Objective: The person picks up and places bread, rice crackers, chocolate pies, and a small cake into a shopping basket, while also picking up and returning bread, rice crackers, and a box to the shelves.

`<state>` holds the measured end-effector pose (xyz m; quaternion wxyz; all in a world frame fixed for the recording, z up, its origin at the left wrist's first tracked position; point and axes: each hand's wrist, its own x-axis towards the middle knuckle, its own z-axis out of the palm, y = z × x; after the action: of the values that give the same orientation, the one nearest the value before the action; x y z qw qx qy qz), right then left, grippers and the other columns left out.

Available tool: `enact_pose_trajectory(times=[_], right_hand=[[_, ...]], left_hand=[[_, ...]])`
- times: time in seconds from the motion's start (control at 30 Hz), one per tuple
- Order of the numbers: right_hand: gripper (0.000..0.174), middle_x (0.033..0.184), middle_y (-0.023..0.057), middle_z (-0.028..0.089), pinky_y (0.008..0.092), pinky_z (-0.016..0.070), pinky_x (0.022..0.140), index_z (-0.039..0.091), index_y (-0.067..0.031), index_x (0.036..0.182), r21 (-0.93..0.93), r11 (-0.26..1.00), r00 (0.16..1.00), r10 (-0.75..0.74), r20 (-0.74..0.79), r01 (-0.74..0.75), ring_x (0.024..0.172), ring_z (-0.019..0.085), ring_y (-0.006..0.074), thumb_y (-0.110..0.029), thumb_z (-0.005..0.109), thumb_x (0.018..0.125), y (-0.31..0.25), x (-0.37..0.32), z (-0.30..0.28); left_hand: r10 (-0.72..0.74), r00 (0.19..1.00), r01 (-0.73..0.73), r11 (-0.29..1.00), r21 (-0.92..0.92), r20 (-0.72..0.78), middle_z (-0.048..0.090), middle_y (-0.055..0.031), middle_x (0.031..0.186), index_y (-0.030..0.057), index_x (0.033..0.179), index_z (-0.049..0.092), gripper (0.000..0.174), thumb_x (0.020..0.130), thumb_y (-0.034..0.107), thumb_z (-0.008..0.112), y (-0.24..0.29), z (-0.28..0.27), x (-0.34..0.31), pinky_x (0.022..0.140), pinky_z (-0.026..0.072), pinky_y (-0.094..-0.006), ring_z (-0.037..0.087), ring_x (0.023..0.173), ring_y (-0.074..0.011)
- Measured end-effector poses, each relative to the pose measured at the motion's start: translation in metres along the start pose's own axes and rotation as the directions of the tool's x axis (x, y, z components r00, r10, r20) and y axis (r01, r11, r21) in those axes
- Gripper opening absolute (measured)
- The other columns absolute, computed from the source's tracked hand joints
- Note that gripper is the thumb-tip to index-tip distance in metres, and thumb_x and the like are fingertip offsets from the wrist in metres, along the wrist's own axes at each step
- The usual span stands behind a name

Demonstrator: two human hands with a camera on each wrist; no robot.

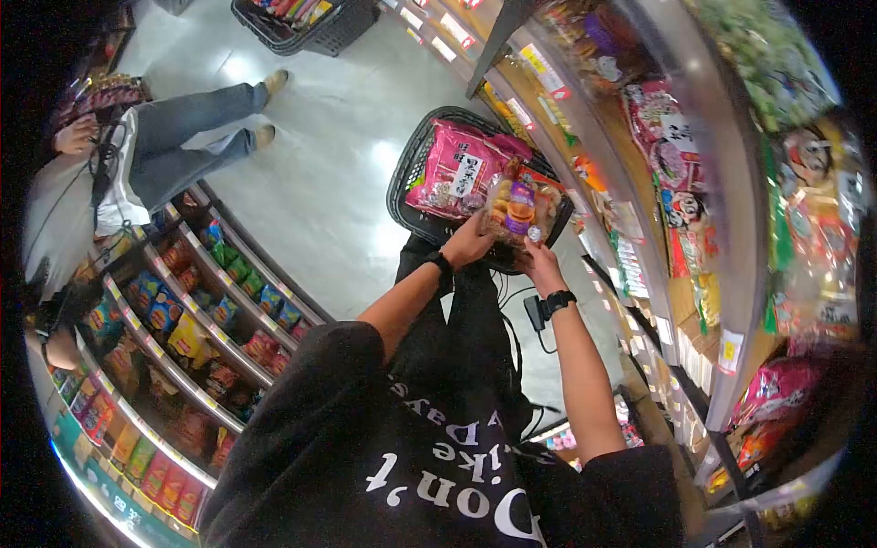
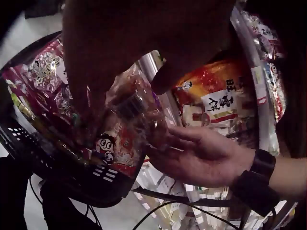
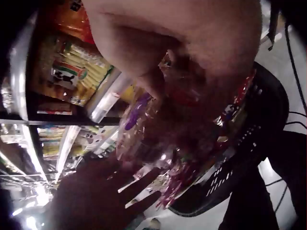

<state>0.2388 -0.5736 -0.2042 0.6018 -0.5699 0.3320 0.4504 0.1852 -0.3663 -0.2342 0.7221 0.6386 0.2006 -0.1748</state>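
A clear snack bag (image 1: 517, 208) with brown round pieces and a purple label is held between both hands, over the shopping basket (image 1: 398, 187). My left hand (image 1: 468, 239) grips the bag's near left edge. At its near right corner, my right hand (image 1: 543, 265) pinches the plastic with the thumb on top; the left wrist view shows the right hand (image 2: 204, 155) with fingers behind the bag. A big pink bag (image 1: 454, 169) with a white label fills the basket's left side. Beside it, a red packet (image 1: 548, 199) lies partly covered by the held bag.
Shelves of packaged snacks (image 1: 676, 137) rise close on the right, with price tags along their edges. Another shelf unit (image 1: 192, 310) curves along the left. A person in jeans (image 1: 196, 123) stands at upper left, and a second basket (image 1: 315, 27) sits on the floor ahead.
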Motion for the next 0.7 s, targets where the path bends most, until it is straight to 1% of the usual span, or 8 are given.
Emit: enact_pose_trajectory(times=[0.03,0.07,0.17,0.2,0.4,0.57,0.63,0.7], right_hand=[[0.029,0.109,0.0006,0.064,0.0325,0.0507,0.082,0.056,-0.0112,0.119,0.07,0.997,0.999,-0.034,-0.002,0.034,0.096,0.062,0.0151,-0.03,0.061,0.098,0.008,0.02,-0.006],[0.03,0.114,0.0043,0.063,0.0342,0.0516,0.085,0.052,-0.009,0.123,0.058,0.996,0.997,-0.064,0.037,0.062,0.099,0.063,0.0178,-0.027,0.059,0.099,0.015,0.036,-0.016],[0.027,0.114,0.0076,0.063,0.0364,0.052,0.089,0.052,-0.0067,0.12,0.218,0.973,0.997,-0.076,-0.012,0.077,0.102,0.063,0.0204,-0.024,0.058,0.1,0.022,0.067,-0.025],[0.03,0.114,0.0069,0.064,0.0325,0.0526,0.086,0.051,-0.0062,0.126,0.281,0.953,0.994,-0.112,-0.014,0.111,0.102,0.064,0.0197,-0.018,0.058,0.1,0.022,0.073,-0.027],[0.038,0.115,0.0051,0.064,0.0361,0.0488,0.092,0.049,-0.0099,0.131,0.029,0.998,0.973,0.062,-0.221,-0.057,0.107,0.062,0.0198,-0.018,0.061,0.096,0.031,0.088,-0.055],[0.045,0.121,0.0036,0.062,0.0471,0.0423,0.098,0.049,-0.0097,0.137,-0.114,0.989,0.981,0.068,-0.181,-0.09,0.122,0.052,0.0204,-0.018,0.062,0.094,0.019,0.063,-0.065],[0.043,0.126,0.0054,0.062,0.0435,0.0431,0.099,0.05,-0.0082,0.136,-0.128,0.992,0.997,0.005,-0.081,-0.016,0.118,0.056,0.021,-0.019,0.06,0.096,0.013,0.037,-0.069],[0.043,0.128,0.0066,0.062,0.0416,0.0439,0.099,0.05,-0.0073,0.137,-0.111,0.992,0.997,-0.059,0.048,0.064,0.115,0.058,0.0211,-0.019,0.06,0.096,0.006,0.01,-0.079]], left_hand=[[0.063,0.998,-0.065,0.997,-0.045,-0.025,0.06,-0.0255,0.123,-0.0063,0.138,0.038,0.058,0.087,0.013,0.059,0.014,0.002,0.01,0.1,0.0456,-0.0383,0.059,0.117,-0.0332],[-0.136,0.99,0.134,0.989,0.062,0.037,0.06,-0.0255,0.125,-0.0062,0.14,0.036,0.065,0.084,0.012,0.063,0.025,-0.001,0.013,0.101,0.0449,-0.0384,0.057,0.119,-0.0342],[0.054,0.998,-0.054,0.998,-0.024,0.009,0.06,-0.0266,0.125,-0.0074,0.139,0.036,0.073,0.08,0.02,0.069,-0.009,0.027,0.05,0.102,0.0449,-0.0386,0.057,0.12,-0.0376],[0.054,0.992,-0.028,0.976,0.218,-0.115,0.06,-0.029,0.123,-0.009,0.135,0.039,0.077,0.076,0.027,0.072,-0.032,0.037,0.058,0.101,0.0451,-0.0398,0.057,0.119,-0.0412],[-0.147,0.982,0.126,0.977,-0.17,-0.119,0.061,-0.0307,0.118,-0.0116,0.129,0.043,0.068,0.082,0.032,0.066,-0.109,0.054,0.07,0.099,0.0446,-0.041,0.058,0.117,-0.0385],[-0.194,0.981,0.19,0.957,-0.221,0.005,0.065,-0.0149,0.117,-0.0079,0.127,0.052,0.049,0.091,0.023,0.06,0.019,0.012,0.005,0.091,0.047,-0.033,0.061,0.106,-0.0216],[-0.329,0.943,0.332,0.925,-0.184,0.048,0.067,-0.0087,0.11,-0.0057,0.122,0.059,0.04,0.093,0.022,0.059,0.024,-0.009,-0.012,0.083,0.0469,-0.0291,0.06,0.094,-0.016],[-0.382,0.915,0.345,0.906,-0.245,-0.125,0.067,-0.0041,0.103,0.0,0.118,0.063,0.038,0.094,0.029,0.057,0.031,-0.024,-0.036,0.08,0.0452,-0.0281,0.059,0.085,-0.0137]])
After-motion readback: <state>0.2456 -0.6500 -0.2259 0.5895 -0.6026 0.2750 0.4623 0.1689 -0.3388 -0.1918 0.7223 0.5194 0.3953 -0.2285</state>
